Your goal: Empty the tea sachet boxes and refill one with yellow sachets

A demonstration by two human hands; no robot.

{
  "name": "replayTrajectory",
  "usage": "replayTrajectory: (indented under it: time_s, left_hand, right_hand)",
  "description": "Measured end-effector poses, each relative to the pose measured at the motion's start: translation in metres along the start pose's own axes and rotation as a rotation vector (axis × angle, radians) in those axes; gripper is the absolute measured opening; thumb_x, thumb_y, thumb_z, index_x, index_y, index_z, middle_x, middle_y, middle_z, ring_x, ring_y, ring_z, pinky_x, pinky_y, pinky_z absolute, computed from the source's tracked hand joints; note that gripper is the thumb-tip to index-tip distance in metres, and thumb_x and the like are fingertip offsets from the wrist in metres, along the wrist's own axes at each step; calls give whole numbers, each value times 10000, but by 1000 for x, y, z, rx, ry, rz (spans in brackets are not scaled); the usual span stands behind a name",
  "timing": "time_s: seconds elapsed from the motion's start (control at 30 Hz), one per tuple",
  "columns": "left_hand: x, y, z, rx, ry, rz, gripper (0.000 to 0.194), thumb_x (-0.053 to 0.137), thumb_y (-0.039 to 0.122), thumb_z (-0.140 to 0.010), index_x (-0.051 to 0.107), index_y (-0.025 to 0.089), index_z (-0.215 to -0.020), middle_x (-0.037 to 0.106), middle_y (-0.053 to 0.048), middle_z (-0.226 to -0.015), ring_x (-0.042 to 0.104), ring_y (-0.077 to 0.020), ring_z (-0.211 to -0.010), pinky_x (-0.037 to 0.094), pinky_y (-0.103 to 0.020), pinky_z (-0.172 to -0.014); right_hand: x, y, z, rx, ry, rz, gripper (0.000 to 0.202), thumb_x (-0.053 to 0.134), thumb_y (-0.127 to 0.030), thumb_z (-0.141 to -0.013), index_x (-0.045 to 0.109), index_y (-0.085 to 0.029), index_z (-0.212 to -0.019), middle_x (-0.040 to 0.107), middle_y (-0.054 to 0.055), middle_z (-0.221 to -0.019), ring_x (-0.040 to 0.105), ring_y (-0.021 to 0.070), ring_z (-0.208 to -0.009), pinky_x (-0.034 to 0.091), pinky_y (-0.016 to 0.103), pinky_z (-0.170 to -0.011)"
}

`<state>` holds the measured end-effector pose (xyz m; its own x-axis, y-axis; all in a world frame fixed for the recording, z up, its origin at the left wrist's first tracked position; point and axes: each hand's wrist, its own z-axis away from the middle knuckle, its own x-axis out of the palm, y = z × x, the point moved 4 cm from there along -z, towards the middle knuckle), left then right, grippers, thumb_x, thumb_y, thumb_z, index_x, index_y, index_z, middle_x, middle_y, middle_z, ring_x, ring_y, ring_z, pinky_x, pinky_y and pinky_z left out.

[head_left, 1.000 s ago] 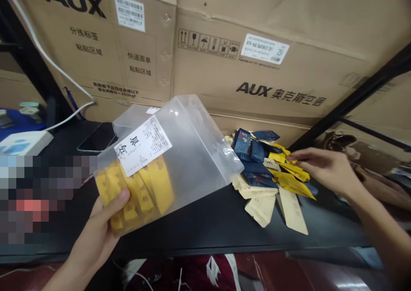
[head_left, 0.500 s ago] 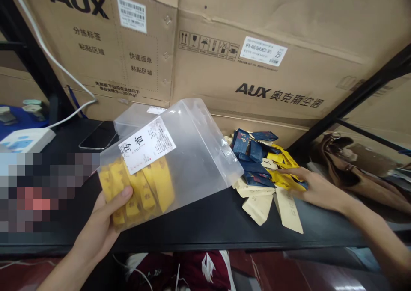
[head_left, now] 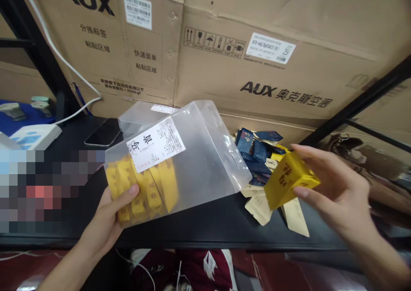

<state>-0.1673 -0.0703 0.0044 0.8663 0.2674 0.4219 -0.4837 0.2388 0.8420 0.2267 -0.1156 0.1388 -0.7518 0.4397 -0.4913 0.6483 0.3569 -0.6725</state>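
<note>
A frosted plastic bag (head_left: pixel 205 154) with a white label (head_left: pixel 156 144) is gripped near its bottom by my left hand (head_left: pixel 112 209). Several yellow packets (head_left: pixel 150 192) stand side by side inside it. The bag's far end points right. Between the thumb and fingers of my right hand (head_left: pixel 337 188) is a single yellow packet (head_left: pixel 284 179), raised above a pile. That pile holds dark blue packets (head_left: pixel 246 143), cream packets (head_left: pixel 259 209) and some yellow, partly hidden behind the held packet.
Large cardboard boxes (head_left: pixel 218 77) stand behind the black table (head_left: pixel 205 229). A phone (head_left: pixel 102 132) and a clear container (head_left: pixel 136 115) lie behind the bag. At the left are a white power strip (head_left: pixel 38 136) and a cable; a brown bag (head_left: pixel 379 167) is at the right.
My right hand has lifted a yellow packet off the pile and drawn it up toward the camera. My left hand still holds the bag, and the view has shifted slightly.
</note>
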Motion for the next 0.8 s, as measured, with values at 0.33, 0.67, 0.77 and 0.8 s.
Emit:
replayTrajectory:
  time_s: [0.33, 0.67, 0.77, 0.8]
  left_hand:
    - [4, 2, 3, 11, 16, 14, 745, 949, 335, -716, 683, 244, -1406, 850, -67, -1141, 821, -337, -1010, 705, -327, -718]
    - [4, 1, 3, 1, 0, -2, 735, 981, 366, -662, 721, 233, -1336, 851, -68, -1116, 821, -345, -1006, 700, -334, -702]
    - [7, 1, 4, 3, -33, -33, 726, 999, 400, -635, 740, 217, -1287, 852, -85, -1108, 818, -366, -1016, 699, -351, -696]
    - [8, 1, 5, 7, -43, -48, 720, 1000, 416, -629, 746, 212, -1271, 852, -93, -1109, 817, -375, -1018, 699, -361, -701]
  right_hand:
    - [114, 32, 35, 176, -502, -7, 611, 700, -158, -704, 633, -251, -1304, 698, 100, -1210, 663, 352, -1172, 556, 573, -1021]
    - [91, 4, 5, 156, -266, -98, 459, 783, -335, -824, 672, -265, -1264, 730, 63, -1077, 715, 266, -907, 625, 435, -816]
    - [85, -8, -8, 141, -91, -267, 549, 869, -382, -796, 649, -300, -1293, 744, 64, -1176, 735, 298, -1082, 620, 464, -968]
    - [84, -13, -11, 125, -52, -288, 573, 881, -392, -791, 645, -310, -1306, 742, 61, -1186, 728, 304, -1124, 611, 475, -1004]
